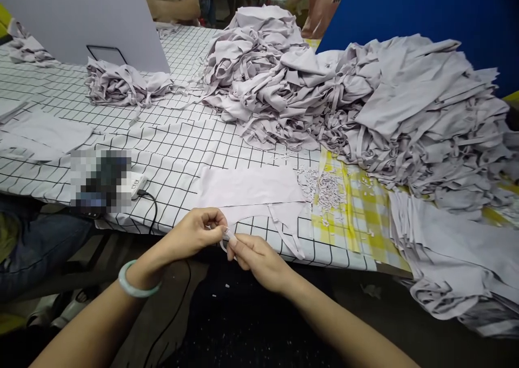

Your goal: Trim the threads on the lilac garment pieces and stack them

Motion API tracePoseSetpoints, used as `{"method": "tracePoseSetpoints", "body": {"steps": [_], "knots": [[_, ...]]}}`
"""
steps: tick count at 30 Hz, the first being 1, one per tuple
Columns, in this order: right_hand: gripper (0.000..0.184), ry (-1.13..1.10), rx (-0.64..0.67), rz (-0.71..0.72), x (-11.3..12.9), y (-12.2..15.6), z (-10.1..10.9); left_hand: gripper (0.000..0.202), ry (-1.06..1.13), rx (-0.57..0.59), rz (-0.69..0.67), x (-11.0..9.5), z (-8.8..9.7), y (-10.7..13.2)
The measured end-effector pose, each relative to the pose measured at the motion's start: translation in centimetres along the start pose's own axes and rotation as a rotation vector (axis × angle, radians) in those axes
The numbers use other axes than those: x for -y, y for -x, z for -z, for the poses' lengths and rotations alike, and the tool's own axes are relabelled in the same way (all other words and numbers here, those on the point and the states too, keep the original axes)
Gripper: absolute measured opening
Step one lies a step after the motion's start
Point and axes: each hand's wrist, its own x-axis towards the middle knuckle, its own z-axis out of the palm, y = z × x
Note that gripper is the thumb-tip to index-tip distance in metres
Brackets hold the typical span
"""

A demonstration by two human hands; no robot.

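A pale lilac garment piece (251, 187) with thin straps lies flat at the table's front edge. One strap (229, 234) runs from its near left corner into my fingers. My left hand (200, 228) pinches this strap between thumb and forefinger. Just to the right, my right hand (257, 259) is closed on the strap's lower part, thumb on top. Whether a small fitting sits between the fingertips I cannot make out. A second strap (286, 235) rests loose on the cloth. Right of the garment, many tiny pale pieces (330, 189) are scattered in a heap.
Big heaps of similar garments (275, 81) fill the back and right. A neater stack (454, 238) hangs over the right edge. On the left are a white charging device (138, 184) with a cable, a blurred-out object and a folded bundle (121, 84). People sit nearby.
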Motion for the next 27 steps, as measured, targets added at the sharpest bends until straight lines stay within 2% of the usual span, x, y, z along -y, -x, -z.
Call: {"method": "tracePoseSetpoints", "body": {"steps": [5, 7, 9, 12, 14, 16, 18, 21, 24, 27], "knots": [[0.033, -0.046, -0.087, -0.009, -0.7, -0.4, 0.0, 0.012, -0.167, 0.071, -0.086, 0.1, 0.1, -0.5], [0.034, -0.122, -0.139, -0.046, -0.8, -1.0, 0.1, 0.011, -0.257, 0.001, -0.179, 0.6, 0.4, -1.3], [0.032, -0.251, -0.189, -0.107, -0.7, -1.7, 0.3, 0.008, -0.398, -0.116, -0.338, 1.6, 1.0, -2.3], [0.029, -0.471, -0.220, -0.195, -0.2, -3.0, 0.8, 0.024, -0.629, -0.201, -0.557, 3.6, 1.6, -4.1], [0.026, -0.553, -0.228, -0.223, 0.2, -3.8, 1.1, 0.029, -0.703, -0.224, -0.623, 4.7, 1.7, -5.1], [0.022, -0.582, -0.248, -0.246, 0.6, -4.6, 1.1, 0.024, -0.719, -0.270, -0.658, 5.4, 1.6, -5.7], [0.020, -0.587, -0.273, -0.282, 0.9, -5.3, 1.0, 0.018, -0.688, -0.312, -0.655, 5.5, 1.5, -6.1], [0.020, -0.603, -0.302, -0.338, 1.2, -6.3, 0.8, 0.014, -0.557, -0.345, -0.559, 5.0, 1.6, -6.2], [0.020, -0.644, -0.344, -0.337, 1.4, -7.2, 0.6, 0.012, -0.429, -0.324, -0.445, 4.4, 1.9, -6.2], [0.019, -0.660, -0.373, -0.315, 1.5, -7.8, 0.6, 0.011, -0.374, -0.296, -0.387, 4.1, 2.1, -6.2]]}}
